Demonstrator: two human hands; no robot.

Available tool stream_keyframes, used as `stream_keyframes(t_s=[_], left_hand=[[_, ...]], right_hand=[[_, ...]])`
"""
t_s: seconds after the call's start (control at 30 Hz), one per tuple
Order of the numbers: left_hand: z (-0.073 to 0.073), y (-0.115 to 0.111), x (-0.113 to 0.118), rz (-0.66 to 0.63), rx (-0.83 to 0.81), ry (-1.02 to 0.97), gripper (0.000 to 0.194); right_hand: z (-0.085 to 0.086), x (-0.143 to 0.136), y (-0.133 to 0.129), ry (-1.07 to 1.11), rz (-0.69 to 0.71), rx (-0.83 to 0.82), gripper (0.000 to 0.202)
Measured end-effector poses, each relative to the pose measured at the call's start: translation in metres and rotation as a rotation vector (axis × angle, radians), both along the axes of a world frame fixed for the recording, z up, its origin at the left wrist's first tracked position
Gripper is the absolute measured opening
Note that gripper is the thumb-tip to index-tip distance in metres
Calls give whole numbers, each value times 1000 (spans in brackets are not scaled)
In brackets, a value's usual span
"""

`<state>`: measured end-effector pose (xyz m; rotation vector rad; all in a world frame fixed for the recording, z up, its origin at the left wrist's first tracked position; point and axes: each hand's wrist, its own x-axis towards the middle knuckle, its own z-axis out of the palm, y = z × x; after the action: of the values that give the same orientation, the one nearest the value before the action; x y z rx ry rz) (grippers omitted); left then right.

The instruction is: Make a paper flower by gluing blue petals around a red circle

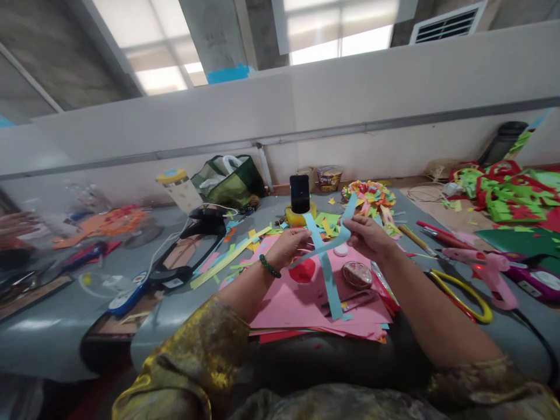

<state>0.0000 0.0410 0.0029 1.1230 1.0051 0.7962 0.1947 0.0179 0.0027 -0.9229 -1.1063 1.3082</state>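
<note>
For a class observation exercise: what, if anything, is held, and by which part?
The left hand pinches a blue strip near its top; the right hand, a curled strip near its upper end.

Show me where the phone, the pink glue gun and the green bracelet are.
Phone (300,194), head view, on its dark screen.
Glue gun (489,265), head view, on its body.
Bracelet (269,267), head view, on its beads.

No words, numbers or brands can be read. Beyond the left hand (292,245) and the right hand (366,234), the cup (329,178) carries print too small to make out. High up past the left hand, the pillar (219,41) shows faint, illegible marks (216,38). Left of that hand, a white label (175,283) on the black frame (172,273) is unclear; right of the right hand, the purple tool (527,276) bears an unreadable pale label (548,280).
</note>
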Motion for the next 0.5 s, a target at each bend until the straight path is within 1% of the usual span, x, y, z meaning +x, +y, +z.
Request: stream_keyframes(t_s=[0.1, 0.13, 0.17, 0.2, 0.23, 0.3, 0.37, 0.5], left_hand=[[-1, -1, 2, 3, 34, 26, 15], [-1, -2, 3, 3, 49, 31, 17], [-2, -3, 4, 3, 65, 34, 19], [-3, -4, 5, 1, 79, 34, 21], [-4, -6, 6, -3, 91, 32, 21], [-6, -8, 8, -15, 122, 28, 20], [-7, -9, 8, -31, 174, 33, 21], [-11, -9, 7, -54, 273, 79, 24]], right_hand=[[6, 1, -10, 8, 375, -81, 48], [6, 0, -11, 13, 459, -95, 48], [6, -1, -12, 13, 491, -101, 50], [4, -3, -11, -2, 485, -107, 52], [2, -6, -9, -33, 443, -108, 54], [-4, -12, -5, -132, 311, -84, 58], [-10, -17, -1, -235, 232, -45, 54], [-17, -24, 0, -324, 267, -6, 36]])
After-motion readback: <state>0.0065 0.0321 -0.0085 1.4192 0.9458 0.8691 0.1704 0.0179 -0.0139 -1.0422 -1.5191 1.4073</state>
